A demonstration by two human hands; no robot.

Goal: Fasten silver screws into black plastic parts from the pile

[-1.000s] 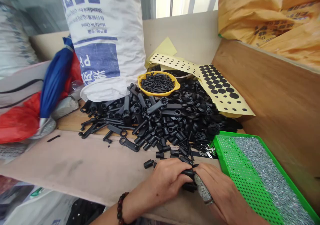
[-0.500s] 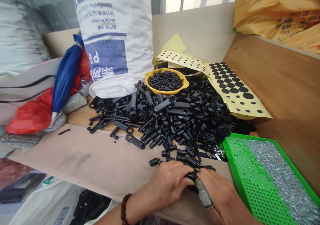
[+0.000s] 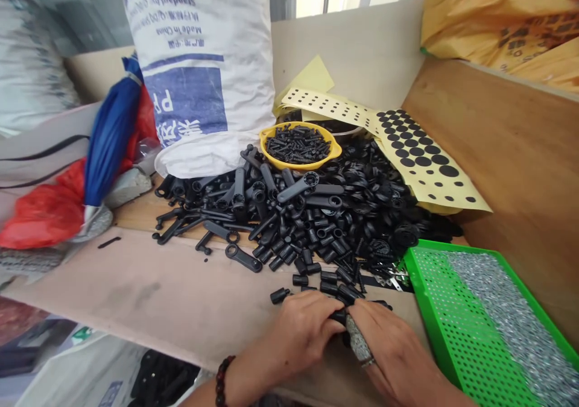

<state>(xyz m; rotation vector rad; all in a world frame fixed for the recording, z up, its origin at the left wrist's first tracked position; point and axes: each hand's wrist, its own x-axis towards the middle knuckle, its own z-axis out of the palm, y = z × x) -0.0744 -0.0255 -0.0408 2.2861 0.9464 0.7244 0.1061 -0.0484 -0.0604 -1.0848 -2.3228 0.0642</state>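
Close together at the table's front edge, both my hands are closed around one small black plastic part (image 3: 338, 316). My left hand (image 3: 303, 328), with a beaded bracelet at the wrist, pinches its left end between thumb and fingers. Curled over the other end is my right hand (image 3: 389, 347), a grey speckled wrapping (image 3: 359, 339) round one finger. The fingers hide most of the part, so its full shape cannot be seen. Just beyond the knuckles lie several loose short black cylinders (image 3: 329, 287), in front of a heap of black crank-like arms (image 3: 244, 257) and round pieces.
A green perforated tray (image 3: 470, 328) of small metal pieces stands at right. Behind the heap are a yellow basket (image 3: 262, 145) of black screw-like parts, a big white sack (image 3: 244, 81) and yellow sticker sheets (image 3: 434, 184). A blue umbrella (image 3: 111, 135) leans at left.
My hands, still gripping the black part together, have shifted slightly left in the picture. The view has moved a little; the heap and tray look the same.
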